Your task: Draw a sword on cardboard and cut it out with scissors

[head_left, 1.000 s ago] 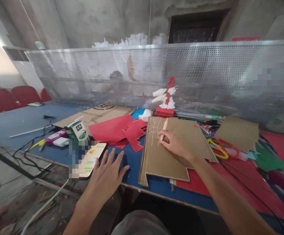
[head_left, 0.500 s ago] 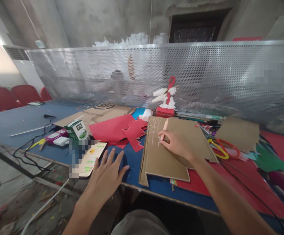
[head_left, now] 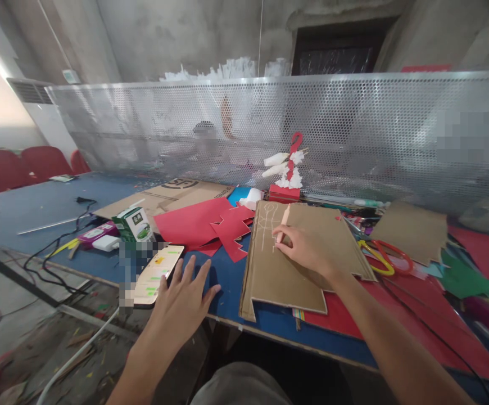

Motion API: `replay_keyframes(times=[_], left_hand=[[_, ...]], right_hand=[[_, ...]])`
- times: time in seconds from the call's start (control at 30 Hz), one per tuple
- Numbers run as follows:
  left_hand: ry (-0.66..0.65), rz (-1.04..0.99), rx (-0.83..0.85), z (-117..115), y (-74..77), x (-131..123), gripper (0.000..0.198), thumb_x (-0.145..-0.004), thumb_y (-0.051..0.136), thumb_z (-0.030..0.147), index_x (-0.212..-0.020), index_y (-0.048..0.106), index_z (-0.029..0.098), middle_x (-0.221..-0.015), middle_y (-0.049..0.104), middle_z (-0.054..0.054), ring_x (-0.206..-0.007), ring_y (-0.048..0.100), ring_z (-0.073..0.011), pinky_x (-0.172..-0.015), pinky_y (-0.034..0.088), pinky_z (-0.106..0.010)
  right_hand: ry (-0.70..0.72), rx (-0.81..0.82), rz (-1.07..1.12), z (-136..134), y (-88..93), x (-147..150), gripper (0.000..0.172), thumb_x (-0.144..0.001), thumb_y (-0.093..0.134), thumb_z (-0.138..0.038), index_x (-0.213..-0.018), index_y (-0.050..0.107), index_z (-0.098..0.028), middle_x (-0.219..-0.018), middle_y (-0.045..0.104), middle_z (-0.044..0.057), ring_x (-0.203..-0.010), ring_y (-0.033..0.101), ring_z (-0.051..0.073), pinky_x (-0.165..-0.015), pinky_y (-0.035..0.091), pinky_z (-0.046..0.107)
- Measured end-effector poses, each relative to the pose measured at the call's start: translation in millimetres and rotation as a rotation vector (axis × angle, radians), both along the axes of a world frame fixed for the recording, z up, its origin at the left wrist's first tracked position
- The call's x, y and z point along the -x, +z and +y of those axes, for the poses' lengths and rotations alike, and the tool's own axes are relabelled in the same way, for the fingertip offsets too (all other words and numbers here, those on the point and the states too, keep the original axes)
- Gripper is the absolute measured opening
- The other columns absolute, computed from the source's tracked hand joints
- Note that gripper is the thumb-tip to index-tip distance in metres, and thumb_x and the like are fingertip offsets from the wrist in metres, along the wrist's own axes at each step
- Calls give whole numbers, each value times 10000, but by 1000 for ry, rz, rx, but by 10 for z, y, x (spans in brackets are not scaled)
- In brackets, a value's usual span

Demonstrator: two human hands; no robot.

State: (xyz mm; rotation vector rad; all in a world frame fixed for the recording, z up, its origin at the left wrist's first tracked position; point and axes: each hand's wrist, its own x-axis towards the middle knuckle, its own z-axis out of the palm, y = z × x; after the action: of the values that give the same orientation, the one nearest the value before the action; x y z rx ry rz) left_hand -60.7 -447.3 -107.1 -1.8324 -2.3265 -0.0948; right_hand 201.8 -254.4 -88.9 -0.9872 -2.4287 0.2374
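My right hand (head_left: pixel 301 246) pinches a peach-coloured pen (head_left: pixel 284 217), tilted over a brown piece of cardboard (head_left: pixel 307 216). Pale lines on the left of that cardboard form a figure drawing (head_left: pixel 268 222) with a round top. The pen's tip is hidden behind my fingers, so I cannot tell whether it touches. My left hand (head_left: pixel 182 298) has its fingers spread, palm down at the table's front edge. It holds nothing and lies beside a phone (head_left: pixel 162 275) with a lit screen, its fingers close to the phone's right edge.
Red paper cutouts (head_left: pixel 202 222) lie behind my left hand, near a green-and-white carton (head_left: pixel 135 225). Orange and yellow scissors (head_left: pixel 381 259) rest right of the cardboard. A red-and-white craft piece (head_left: pixel 289 174) stands before the perforated metal screen (head_left: pixel 155 124). Black cables (head_left: pixel 44 256) hang at left.
Almost nothing differs. My left hand has shifted very slightly; my right hand and the pen look the same, and the view has moved a little.
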Motion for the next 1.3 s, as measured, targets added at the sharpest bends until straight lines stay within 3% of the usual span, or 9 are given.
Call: replay_keyframes(times=[0.47, 0.9, 1.17, 1.3], left_hand=[[-28, -15, -3, 148, -3, 4, 549, -1023, 424, 468, -1514, 502, 234, -1609, 453, -172, -1492, 384, -416, -1117, 356, -723], [-73, -29, -35, 241, -35, 35, 551, -1025, 413, 471, -1498, 520, 212, -1589, 471, -198, -1463, 417, -440, -1101, 368, -714], [-93, -22, -70, 235, -45, 43, 541, -1016, 452, 457, -1495, 524, 216, -1571, 499, -187, -1465, 426, -420, -1146, 359, -650], [-135, -19, -102, 255, -60, 61, 518, -1016, 456, 438, -1470, 552, 209, -1555, 524, -173, -1461, 436, -417, -1162, 353, -630]], right_hand=[[-16, -5, -18, -23, 29, 7, 219, -936, 641, -259, -1149, 651, -305, -1104, 766, 12, -836, 698, 197, -712, 449, 289], [2, 14, 9, -18, 25, -2, 219, -936, 632, -250, -1149, 647, -299, -1080, 764, 13, -864, 700, 211, -731, 447, 306], [-50, 38, 180, 54, -10, -38, 316, -920, 602, -212, -1228, 615, -282, -1022, 743, 7, -721, 654, 167, -681, 458, 283], [-71, 47, 247, 55, 16, -40, 274, -913, 558, -172, -1159, 637, -265, -943, 738, 15, -736, 666, 176, -685, 466, 282]])
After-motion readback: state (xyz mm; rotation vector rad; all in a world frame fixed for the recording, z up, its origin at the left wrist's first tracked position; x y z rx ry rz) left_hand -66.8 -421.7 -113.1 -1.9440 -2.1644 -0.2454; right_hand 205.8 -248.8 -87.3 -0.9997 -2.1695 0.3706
